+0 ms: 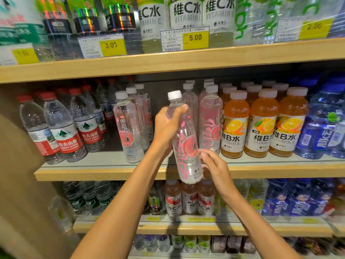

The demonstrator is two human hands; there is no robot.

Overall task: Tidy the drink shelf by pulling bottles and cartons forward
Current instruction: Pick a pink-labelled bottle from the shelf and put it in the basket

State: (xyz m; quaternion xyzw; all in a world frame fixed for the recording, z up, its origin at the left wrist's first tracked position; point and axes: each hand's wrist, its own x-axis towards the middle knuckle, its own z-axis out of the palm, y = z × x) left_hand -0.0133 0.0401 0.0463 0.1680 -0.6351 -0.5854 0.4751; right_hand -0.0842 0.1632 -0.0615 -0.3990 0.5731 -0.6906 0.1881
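Pink-labelled bottle [186, 146] aslant before wood-edged shop shelf [112, 173], left fingers [179, 109] clamped round it, right fingers [207, 156] loose alongside.

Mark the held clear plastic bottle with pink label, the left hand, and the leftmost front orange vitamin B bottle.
clear plastic pink-label bottle [188, 144]: head view, label middle.
left hand [166, 128]: head view, back of hand.
leftmost front orange vitamin B bottle [233, 139]: head view, white label.

Bright, even store light; glare on top bottles [85, 17]; edges blurred and bowed.
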